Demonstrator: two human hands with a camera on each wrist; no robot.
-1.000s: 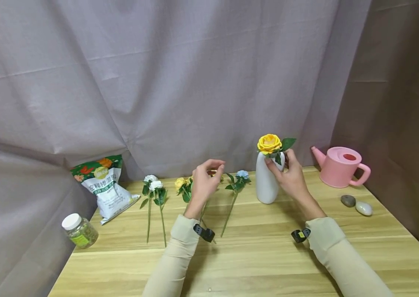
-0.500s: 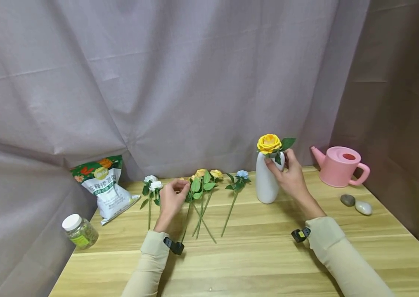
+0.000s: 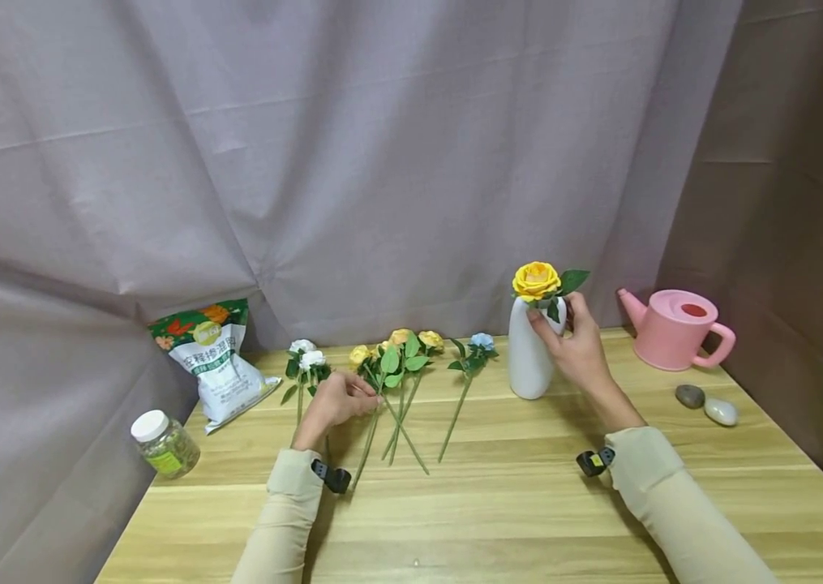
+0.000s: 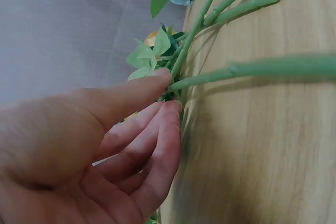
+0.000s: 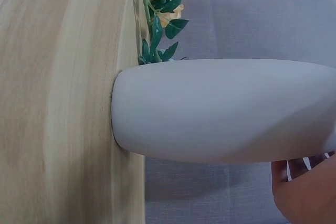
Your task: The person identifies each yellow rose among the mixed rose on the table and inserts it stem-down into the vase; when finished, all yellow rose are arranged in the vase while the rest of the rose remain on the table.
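My left hand [image 3: 341, 397] is low over the table, pinching the green stem of the leftmost yellow rose [image 3: 359, 354] between thumb and fingertips. The left wrist view shows this stem [image 4: 262, 70] running out from the fingertips, close to other stems. Several yellow and orange roses [image 3: 429, 341] lie beside it with crossed stems. On the right, a tall white vase [image 3: 530, 369] stands upright with a large yellow rose [image 3: 536, 281] in its mouth. My right hand [image 3: 580, 345] grips the vase near its top; in the right wrist view its fingers are partly hidden behind the vase [image 5: 220, 109].
White roses [image 3: 312, 359] lie left of the yellow ones, a blue rose [image 3: 482, 341] to their right. A fertilizer bag [image 3: 217, 369] and lidded jar [image 3: 166, 446] stand at left. A pink watering can [image 3: 674, 328] and two stones [image 3: 721, 411] are at right.
My left hand has moved left and down from above the flowers onto the leftmost yellow rose's stem. The right hand stays on the vase.
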